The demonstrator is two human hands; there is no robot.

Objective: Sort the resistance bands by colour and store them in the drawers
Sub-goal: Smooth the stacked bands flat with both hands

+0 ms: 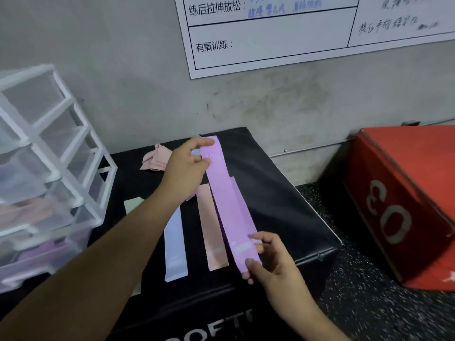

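1. My right hand [268, 257], nearest me, pinches the near end of the long, flat lilac-purple elastic resistance band [229, 210] between thumb and fingertips. I grip the very end so the strip runs straight instead of bunching.
2. Just left of that pinch, a flat salmon-pink elastic band [211, 230] and then a flat pale-blue elastic band [174, 242] lie side by side on the black padded vinyl box [283, 193]. Laid out lengthwise like this, their colours read at a glance.
3. At the far end of the purple strip, my left hand [187, 166] grasps it with thumb and curled fingers. With both ends held, the band spans between my two grips, I judge to smooth it for folding.
4. Beyond and left of my left grip sits a crumpled heap of pink bands [156, 157], not yet straightened.
5. Well left of both grips stands the white-framed translucent plastic drawer unit [49, 168]. Its lowest drawer shows a purple tint, so I judge this band belongs there.
6. Right of my right grip is a red box marked 03 [406, 205]; farthest, a white printed wall chart [270, 33].
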